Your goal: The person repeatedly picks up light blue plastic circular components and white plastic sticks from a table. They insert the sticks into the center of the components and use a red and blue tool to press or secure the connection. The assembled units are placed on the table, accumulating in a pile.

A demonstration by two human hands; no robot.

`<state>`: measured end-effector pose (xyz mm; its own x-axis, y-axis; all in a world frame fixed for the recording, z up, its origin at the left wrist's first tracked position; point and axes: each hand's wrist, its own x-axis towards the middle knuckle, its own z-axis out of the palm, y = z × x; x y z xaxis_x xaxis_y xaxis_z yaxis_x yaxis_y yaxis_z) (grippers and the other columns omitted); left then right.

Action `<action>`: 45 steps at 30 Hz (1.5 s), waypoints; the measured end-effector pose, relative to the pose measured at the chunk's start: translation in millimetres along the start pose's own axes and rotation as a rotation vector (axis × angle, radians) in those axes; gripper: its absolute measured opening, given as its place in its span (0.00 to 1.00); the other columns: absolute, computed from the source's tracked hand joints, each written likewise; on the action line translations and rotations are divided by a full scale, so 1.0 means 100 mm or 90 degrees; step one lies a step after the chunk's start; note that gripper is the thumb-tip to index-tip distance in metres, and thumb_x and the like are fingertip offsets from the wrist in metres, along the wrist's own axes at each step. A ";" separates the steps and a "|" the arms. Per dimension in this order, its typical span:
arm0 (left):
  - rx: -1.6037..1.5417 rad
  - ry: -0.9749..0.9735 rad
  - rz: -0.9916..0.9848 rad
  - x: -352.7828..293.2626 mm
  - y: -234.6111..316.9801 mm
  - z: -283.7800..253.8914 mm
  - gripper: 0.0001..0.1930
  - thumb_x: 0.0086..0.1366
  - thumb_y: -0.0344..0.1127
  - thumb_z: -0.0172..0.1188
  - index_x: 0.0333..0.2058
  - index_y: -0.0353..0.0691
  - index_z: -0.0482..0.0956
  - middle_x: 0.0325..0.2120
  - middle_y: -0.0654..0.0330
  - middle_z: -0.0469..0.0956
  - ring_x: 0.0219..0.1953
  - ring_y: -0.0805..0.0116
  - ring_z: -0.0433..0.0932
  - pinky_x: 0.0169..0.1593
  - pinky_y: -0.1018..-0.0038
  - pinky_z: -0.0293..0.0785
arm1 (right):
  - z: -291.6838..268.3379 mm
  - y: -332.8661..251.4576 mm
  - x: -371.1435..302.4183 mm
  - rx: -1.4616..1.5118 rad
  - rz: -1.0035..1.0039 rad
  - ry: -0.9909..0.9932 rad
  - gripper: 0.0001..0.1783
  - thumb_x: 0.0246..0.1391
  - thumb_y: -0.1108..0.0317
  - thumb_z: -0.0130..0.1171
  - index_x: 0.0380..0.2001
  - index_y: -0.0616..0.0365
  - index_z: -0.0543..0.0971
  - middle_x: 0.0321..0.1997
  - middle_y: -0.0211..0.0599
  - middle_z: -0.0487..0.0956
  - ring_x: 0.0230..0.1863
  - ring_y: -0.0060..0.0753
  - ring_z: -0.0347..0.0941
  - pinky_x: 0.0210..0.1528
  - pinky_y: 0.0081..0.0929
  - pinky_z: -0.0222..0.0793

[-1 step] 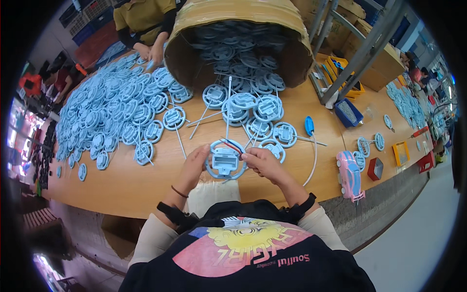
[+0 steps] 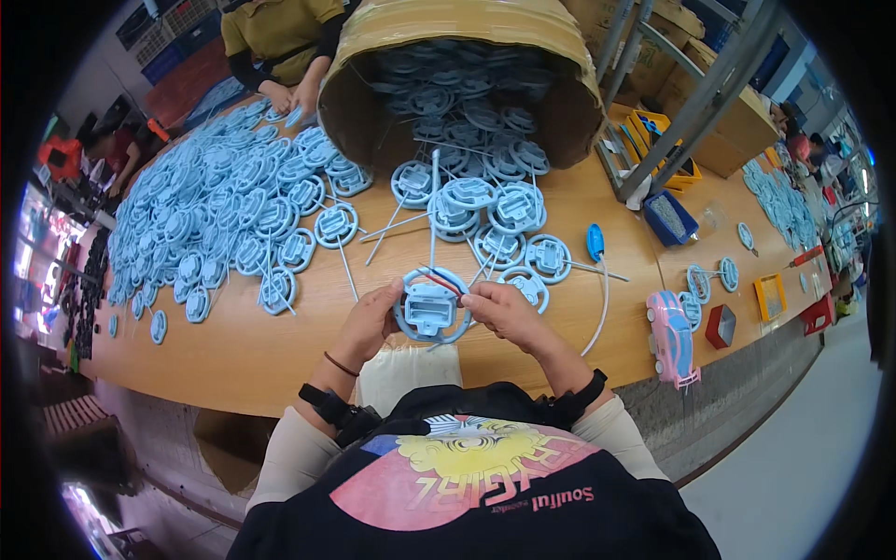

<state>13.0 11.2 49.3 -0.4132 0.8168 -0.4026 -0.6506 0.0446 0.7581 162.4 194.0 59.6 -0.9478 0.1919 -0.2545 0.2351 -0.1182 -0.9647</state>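
Just in front of me, a light blue toy steering wheel [image 2: 430, 319] is held with its boxy, slotted middle facing up. A pale thin rod [image 2: 433, 219] stretches away from its far rim. My left hand [image 2: 371, 315] is closed on the wheel's left rim. At the right rim, the thumb and fingers of my right hand [image 2: 504, 310] are pinched together on thin red and dark wires [image 2: 442, 281] that cross the wheel's top. The wire ends are hidden in those fingers. More blue wheels [image 2: 546, 258] with rods lie just beyond my hands.
A large heap of wheels [image 2: 205, 205] covers the left of the table. A tipped brown drum [image 2: 467, 23] spills more. Right are a blue oval piece on a cord [image 2: 595, 243], a pink toy car [image 2: 670, 336], a blue bin [image 2: 670, 219] and a metal frame [image 2: 686, 112]. Another person's hands [image 2: 297, 99] work behind the heap.
The held wheel and its rod have shifted very slightly left and tilted a little. Both hands keep their grip.
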 end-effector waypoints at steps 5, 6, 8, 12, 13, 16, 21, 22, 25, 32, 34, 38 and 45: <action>0.042 -0.109 0.017 -0.18 0.07 -0.08 0.15 0.63 0.37 0.51 0.44 0.33 0.70 0.35 0.59 0.75 0.36 0.70 0.76 0.42 0.72 0.75 | 0.03 0.07 0.06 -0.095 -0.116 0.098 0.15 0.53 0.61 0.53 0.38 0.62 0.72 0.18 0.24 0.68 0.22 0.15 0.60 0.24 0.16 0.55; 0.067 -0.094 0.024 -0.23 0.09 -0.06 0.15 0.63 0.36 0.51 0.45 0.33 0.70 0.35 0.59 0.75 0.36 0.70 0.76 0.43 0.72 0.75 | 0.04 0.05 0.03 -0.100 -0.133 0.116 0.15 0.53 0.61 0.54 0.39 0.61 0.71 0.18 0.24 0.68 0.21 0.15 0.59 0.24 0.16 0.56; 0.097 -0.068 0.035 -0.24 0.10 -0.10 0.15 0.62 0.34 0.51 0.46 0.34 0.69 0.36 0.60 0.76 0.36 0.71 0.77 0.44 0.73 0.75 | 0.05 -0.09 -0.09 -0.206 -0.128 0.098 0.13 0.52 0.62 0.54 0.36 0.60 0.70 0.17 0.31 0.71 0.20 0.23 0.64 0.24 0.21 0.58; 0.112 -0.038 0.029 -0.17 0.17 -0.22 0.16 0.62 0.35 0.52 0.48 0.36 0.69 0.36 0.61 0.76 0.37 0.71 0.76 0.43 0.73 0.75 | 0.07 -0.18 -0.22 -0.387 -0.148 0.080 0.11 0.51 0.62 0.55 0.31 0.58 0.69 0.22 0.41 0.76 0.24 0.43 0.73 0.26 0.32 0.64; 0.117 -0.038 0.019 -0.18 0.22 -0.16 0.16 0.62 0.35 0.52 0.47 0.35 0.69 0.36 0.61 0.75 0.37 0.72 0.76 0.42 0.73 0.75 | 0.07 -0.20 -0.23 -0.422 -0.147 0.082 0.11 0.50 0.63 0.56 0.31 0.57 0.69 0.22 0.41 0.76 0.25 0.44 0.73 0.26 0.33 0.64; 0.136 -0.036 0.024 -0.13 0.21 -0.13 0.17 0.62 0.36 0.53 0.48 0.35 0.70 0.36 0.62 0.75 0.36 0.72 0.76 0.41 0.73 0.76 | 0.10 -0.16 -0.22 -0.460 -0.162 0.092 0.10 0.50 0.63 0.56 0.30 0.57 0.69 0.23 0.40 0.77 0.26 0.46 0.73 0.27 0.35 0.65; 0.140 -0.026 0.033 -0.08 0.15 -0.05 0.17 0.62 0.36 0.53 0.48 0.35 0.69 0.37 0.62 0.75 0.36 0.73 0.76 0.41 0.74 0.76 | 0.13 -0.14 -0.22 -0.466 -0.182 0.101 0.11 0.49 0.63 0.56 0.29 0.57 0.69 0.24 0.40 0.77 0.27 0.47 0.73 0.27 0.36 0.65; 0.138 -0.027 0.038 -0.06 0.14 -0.06 0.17 0.62 0.36 0.53 0.49 0.35 0.69 0.37 0.62 0.75 0.37 0.73 0.76 0.41 0.74 0.76 | 0.13 -0.14 -0.21 -0.464 -0.183 0.104 0.11 0.49 0.63 0.56 0.29 0.57 0.69 0.24 0.40 0.77 0.27 0.47 0.73 0.27 0.36 0.65; 0.135 -0.053 0.044 -0.05 0.16 -0.07 0.18 0.63 0.37 0.52 0.49 0.35 0.69 0.37 0.62 0.75 0.37 0.73 0.76 0.41 0.74 0.75 | 0.11 -0.14 -0.23 -0.460 -0.188 0.111 0.11 0.49 0.63 0.57 0.29 0.57 0.69 0.24 0.40 0.77 0.27 0.47 0.73 0.27 0.36 0.66; 0.073 -0.127 0.063 -0.07 0.17 -0.13 0.21 0.64 0.42 0.50 0.51 0.36 0.66 0.41 0.60 0.74 0.42 0.71 0.74 0.46 0.71 0.72 | 0.14 -0.06 -0.21 -0.371 -0.223 0.129 0.11 0.49 0.63 0.58 0.28 0.58 0.71 0.22 0.39 0.76 0.24 0.40 0.73 0.26 0.30 0.65; 0.041 -0.160 0.047 -0.05 0.08 -0.17 0.22 0.65 0.44 0.47 0.53 0.38 0.63 0.46 0.58 0.71 0.47 0.66 0.71 0.50 0.66 0.69 | 0.18 -0.03 -0.16 -0.361 -0.230 0.134 0.11 0.49 0.63 0.58 0.28 0.57 0.71 0.22 0.39 0.76 0.24 0.40 0.73 0.26 0.31 0.65; -0.163 -0.166 0.021 0.02 -0.12 -0.05 0.25 0.64 0.47 0.46 0.55 0.39 0.60 0.51 0.55 0.67 0.53 0.62 0.66 0.56 0.64 0.62 | 0.17 0.00 -0.16 -0.379 -0.215 0.140 0.11 0.49 0.62 0.58 0.28 0.57 0.70 0.23 0.39 0.76 0.25 0.40 0.73 0.26 0.31 0.66; -0.162 -0.180 0.035 0.12 -0.18 -0.13 0.24 0.65 0.47 0.43 0.54 0.39 0.60 0.52 0.56 0.66 0.54 0.61 0.66 0.57 0.62 0.62 | 0.20 0.08 -0.13 -0.358 -0.195 0.128 0.12 0.49 0.62 0.57 0.29 0.57 0.70 0.23 0.39 0.76 0.25 0.40 0.73 0.27 0.31 0.66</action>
<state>11.3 12.5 24.0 -0.2829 0.9421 -0.1800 -0.7845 -0.1193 0.6085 172.1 171.1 56.9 -0.9441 0.3195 0.0808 0.0900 0.4858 -0.8694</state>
